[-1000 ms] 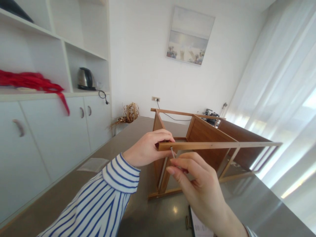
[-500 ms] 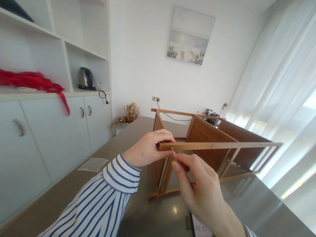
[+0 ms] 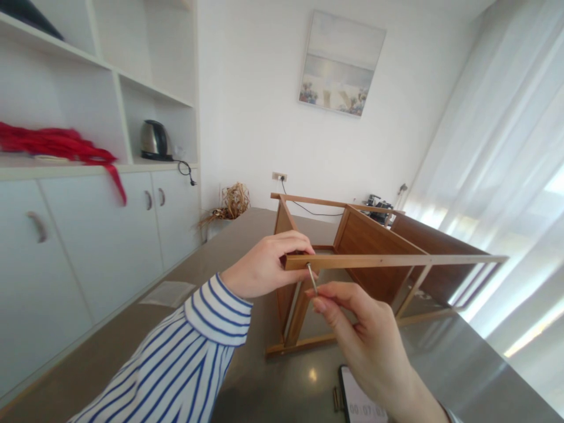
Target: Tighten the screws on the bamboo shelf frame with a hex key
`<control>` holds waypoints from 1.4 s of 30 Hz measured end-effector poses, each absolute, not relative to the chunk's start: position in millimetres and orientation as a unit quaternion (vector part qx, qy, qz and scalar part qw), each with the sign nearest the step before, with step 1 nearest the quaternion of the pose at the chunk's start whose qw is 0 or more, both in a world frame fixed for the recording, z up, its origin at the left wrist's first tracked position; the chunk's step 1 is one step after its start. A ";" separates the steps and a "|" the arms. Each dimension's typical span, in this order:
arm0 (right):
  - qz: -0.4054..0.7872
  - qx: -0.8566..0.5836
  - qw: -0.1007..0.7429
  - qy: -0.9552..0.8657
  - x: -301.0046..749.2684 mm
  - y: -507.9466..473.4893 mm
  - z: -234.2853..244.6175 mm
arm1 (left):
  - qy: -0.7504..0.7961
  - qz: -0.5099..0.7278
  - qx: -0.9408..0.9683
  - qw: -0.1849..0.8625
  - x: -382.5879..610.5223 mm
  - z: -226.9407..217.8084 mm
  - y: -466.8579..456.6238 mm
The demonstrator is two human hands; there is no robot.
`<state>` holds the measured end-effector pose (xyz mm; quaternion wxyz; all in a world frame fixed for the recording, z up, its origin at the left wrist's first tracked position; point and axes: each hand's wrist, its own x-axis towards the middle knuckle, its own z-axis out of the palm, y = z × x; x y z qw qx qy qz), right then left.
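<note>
A wooden shelf rack (image 3: 374, 261) lies on its side on the table, its near rail running across the view to the right. My left hand (image 3: 268, 264) is closed around the left end of that rail, fingers over the top and thumb below. Just in front, my right hand (image 3: 365, 329) pinches a thin metal hex key (image 3: 312, 278) between thumb and fingertips. The upper end of the key meets a hole in the rail's near face, beside my left thumb. Whether a bolt head sits in that hole is too small to tell.
On the grey table (image 3: 247, 376) lie a phone (image 3: 359, 396) showing a timer, and small metal bolts (image 3: 336, 399) beside it. A white packet (image 3: 167, 294) rests at the left. Dried plants (image 3: 233, 202) and white cabinets (image 3: 106, 235) stand farther back.
My right hand has shifted slightly down and right along the key, so more of its shaft shows. More of the phone is uncovered. My left hand keeps its hold on the rail.
</note>
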<state>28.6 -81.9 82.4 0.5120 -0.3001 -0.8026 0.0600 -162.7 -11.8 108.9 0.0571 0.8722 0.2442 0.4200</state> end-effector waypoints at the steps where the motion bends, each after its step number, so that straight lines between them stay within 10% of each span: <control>1: 0.036 -0.287 0.505 -0.813 30.5 -81.0 84.6 | 0.244 0.419 0.872 0.057 -162.7 108.8 -11.7; 11: -0.234 -0.243 0.444 -0.830 29.5 -79.9 86.6 | 0.246 0.425 0.869 0.064 -162.5 108.7 -11.5; 26: 0.263 -0.338 0.479 -0.766 23.1 -87.9 78.2 | 0.245 0.425 0.870 0.060 -163.7 108.1 -11.2; 42: -0.044 -0.291 0.494 -0.818 19.1 -85.3 93.0 | 0.243 0.427 0.867 0.082 -162.6 108.9 -12.2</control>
